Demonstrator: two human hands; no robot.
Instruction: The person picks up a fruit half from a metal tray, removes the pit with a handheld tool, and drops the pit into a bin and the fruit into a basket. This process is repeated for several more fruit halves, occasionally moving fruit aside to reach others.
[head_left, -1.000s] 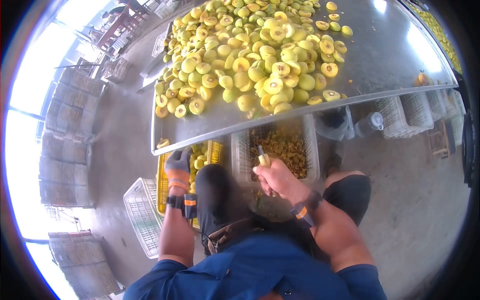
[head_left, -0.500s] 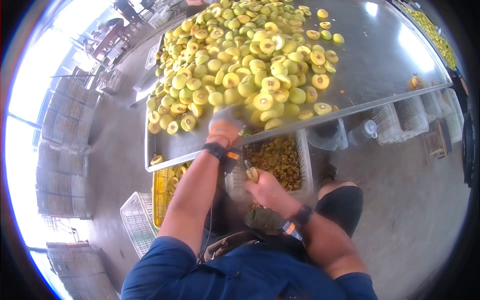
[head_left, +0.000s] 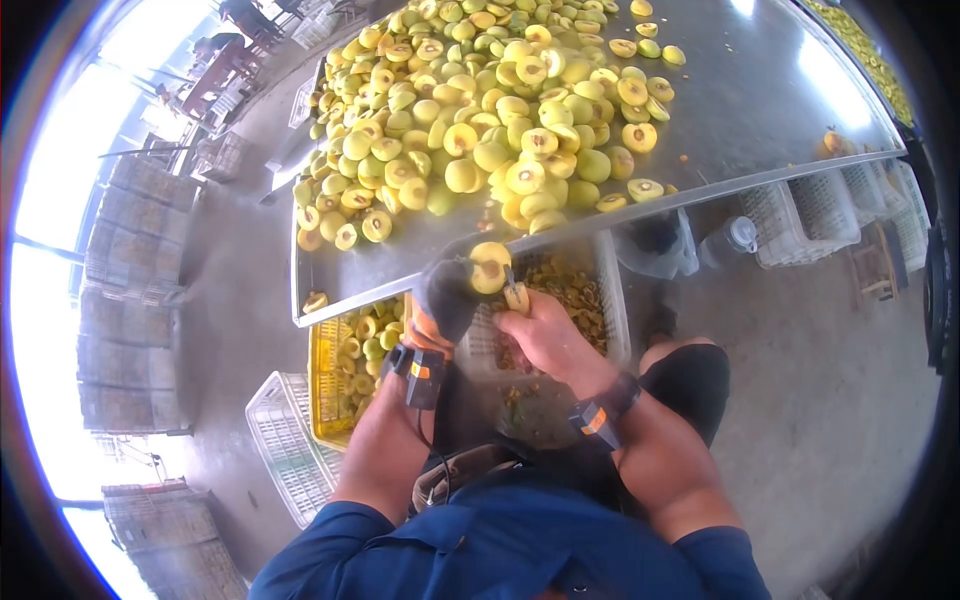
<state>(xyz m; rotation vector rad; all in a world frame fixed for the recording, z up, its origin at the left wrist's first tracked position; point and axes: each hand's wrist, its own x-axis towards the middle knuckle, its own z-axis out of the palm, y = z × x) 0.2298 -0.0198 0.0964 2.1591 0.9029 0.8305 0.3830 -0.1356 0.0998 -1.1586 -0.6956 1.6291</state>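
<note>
My left hand [head_left: 447, 292], in a dark and orange glove, is closed around a halved yellow peach [head_left: 490, 268], its cut face and brown centre turned up. My bare right hand [head_left: 556, 342] grips a short pitting knife [head_left: 516, 298] by its pale yellow handle. The dark blade sits against the right edge of the peach half; how deep it goes cannot be seen. Both hands are just off the table's near edge, above a white crate [head_left: 617, 318] of brown-yellow scraps. A large heap of peach halves [head_left: 470, 130] lies on the metal table [head_left: 730, 110].
Left of my legs, a yellow crate [head_left: 325, 385] holds peach halves, with a white crate [head_left: 290, 440] beside it. White baskets [head_left: 800, 232] and a clear plastic jug [head_left: 730, 240] are under the table's right side. Crate stacks [head_left: 130, 250] line the left, and people [head_left: 245, 18] are far off.
My left hand has come back from the heap toward my body and now holds a peach half. My right hand has raised the knife slightly to meet it.
</note>
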